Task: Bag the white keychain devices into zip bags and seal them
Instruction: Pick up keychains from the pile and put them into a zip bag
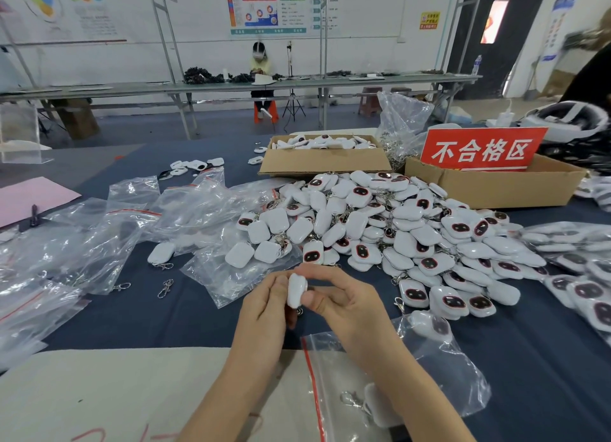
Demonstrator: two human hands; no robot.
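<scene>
One white keychain device (296, 293) is held edge-on above the dark table cloth, pinched between my left hand (264, 309) and my right hand (337, 304). Its metal clasp peeks out below my fingers. Under my right forearm lies a clear zip bag (429, 379) with a red seal strip, with two devices inside it. A big heap of white keychain devices (396, 230) with dark red-rimmed faces covers the table just beyond my hands. Loose empty zip bags (139, 220) are spread to the left.
Behind the heap stand an open cardboard box of devices (325, 159) and a second box (496, 187) with a red sign (481, 149). Bagged devices (582, 276) lie at the right edge. Loose metal clasps (165, 288) lie left of my hands. A person sits at a far table (263, 81).
</scene>
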